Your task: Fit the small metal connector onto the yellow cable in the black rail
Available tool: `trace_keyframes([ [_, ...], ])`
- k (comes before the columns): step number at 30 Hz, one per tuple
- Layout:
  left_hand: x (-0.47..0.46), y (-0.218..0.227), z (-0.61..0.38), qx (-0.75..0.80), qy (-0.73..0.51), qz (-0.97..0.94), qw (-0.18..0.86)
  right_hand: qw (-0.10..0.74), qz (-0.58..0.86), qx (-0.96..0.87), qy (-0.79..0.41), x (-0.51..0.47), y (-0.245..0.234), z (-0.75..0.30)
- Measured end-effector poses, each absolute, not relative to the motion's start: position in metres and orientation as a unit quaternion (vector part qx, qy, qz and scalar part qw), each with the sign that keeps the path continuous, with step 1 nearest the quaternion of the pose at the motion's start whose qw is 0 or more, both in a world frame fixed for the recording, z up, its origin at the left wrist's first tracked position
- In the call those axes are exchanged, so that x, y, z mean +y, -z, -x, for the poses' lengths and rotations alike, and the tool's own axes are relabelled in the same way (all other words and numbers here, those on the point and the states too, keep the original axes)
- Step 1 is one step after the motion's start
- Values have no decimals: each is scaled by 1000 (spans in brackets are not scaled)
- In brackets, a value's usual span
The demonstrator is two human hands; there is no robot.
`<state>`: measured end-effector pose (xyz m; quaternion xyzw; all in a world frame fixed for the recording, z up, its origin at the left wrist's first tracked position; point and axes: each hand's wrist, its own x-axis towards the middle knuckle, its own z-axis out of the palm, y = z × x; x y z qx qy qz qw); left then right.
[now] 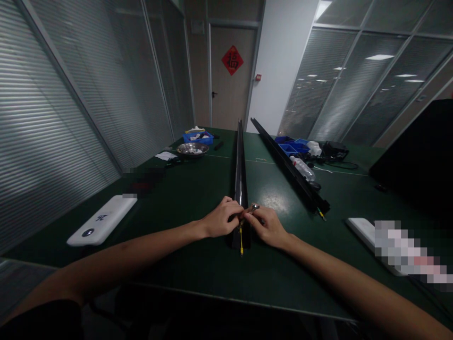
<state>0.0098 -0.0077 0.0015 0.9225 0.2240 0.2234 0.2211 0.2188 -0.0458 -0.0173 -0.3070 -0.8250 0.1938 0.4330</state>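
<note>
Two bare hands over the near end of a long black channel-shaped rail, which lies lengthwise down the middle of a dark green tabletop. Left hand comes in from the rail's left side, fingers curled over the near part; exact grip hidden, can't tell what it holds. Right hand is opposite, fingers bent, thumb and fingertips close together, almost meeting the left; whatever is between them is too small to make out, so can't tell if it's gripping. Small shiny metal bit at the right fingers, ring or part unclear. Thin yellow wire with a metal end terminal hangs below the fingertips, over the rail's near end.

Second long black rail lies slanted to the right, well apart, a short yellow-green wire at its near end. Clear plastic bottle on its side just right of that rail, blue plastic bins farther back. Far left: round silver metal bowl in front of a blue plastic basket, both holding small items. White oblong device with rounded corners sits on the left, near the left forearm.
</note>
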Motion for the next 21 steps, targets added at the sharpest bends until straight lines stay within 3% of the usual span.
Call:
trace_keyframes([
  [21, -6, 1, -10, 220, -223, -924, 217, 432, 302, -826, -200, -46, 15, -219],
])
